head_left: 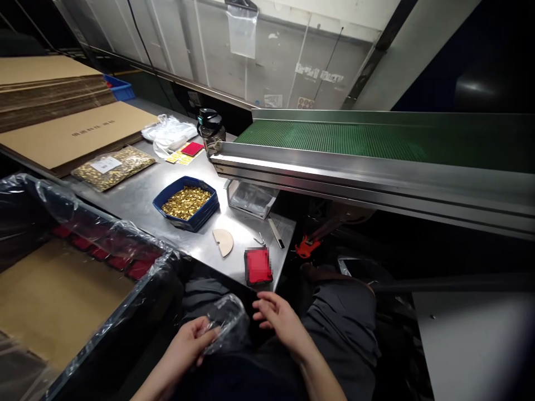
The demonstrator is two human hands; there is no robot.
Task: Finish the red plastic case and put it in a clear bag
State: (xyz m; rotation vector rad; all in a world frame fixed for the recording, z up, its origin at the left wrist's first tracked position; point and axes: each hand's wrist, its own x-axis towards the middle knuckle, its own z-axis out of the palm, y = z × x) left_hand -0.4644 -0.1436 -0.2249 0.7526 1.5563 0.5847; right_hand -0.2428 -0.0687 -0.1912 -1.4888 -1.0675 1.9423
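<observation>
Over my lap, my left hand (193, 341) pinches a clear plastic bag (232, 322) between thumb and fingers. My right hand (279, 318) is just to the right of the bag, its fingers apart and nothing visible in them. Beyond it, at the table's near corner, lies a red square piece with a dark edge (259, 266), partly blurred. Behind that are a small metal tool (259, 240) and a pale, roughly half-round piece with a notch (224, 242). A blue tray (193, 224) full of small gold-coloured parts (186, 203) stands farther back.
A lined box (161, 267) with red pieces and cardboard stands left. The table (137, 203) also bears a bag of gold parts (115, 167), stacked cardboard (79, 131), a bottle (211, 131), a clear bin (253, 199) and a knife-like tool (276, 231). A green conveyor (334, 139) runs right.
</observation>
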